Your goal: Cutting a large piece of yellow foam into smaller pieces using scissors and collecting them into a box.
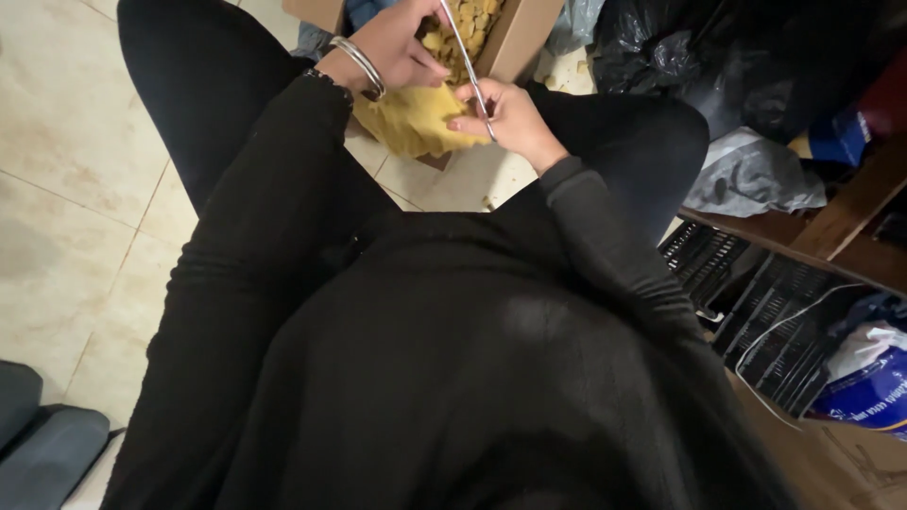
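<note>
Below, cardboard box (518, 38) of yellow pieces (470, 19), hands pinching yellow cloth (411, 118), scissors (470, 71)

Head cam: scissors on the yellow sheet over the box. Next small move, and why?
Probably close the scissors for one short snip. The right hand grips their handles, the blades reach up across the yellow sheet, and the left hand pinches that sheet over the cardboard box of small yellow pieces. Whether the blades are open is unclear.
</note>
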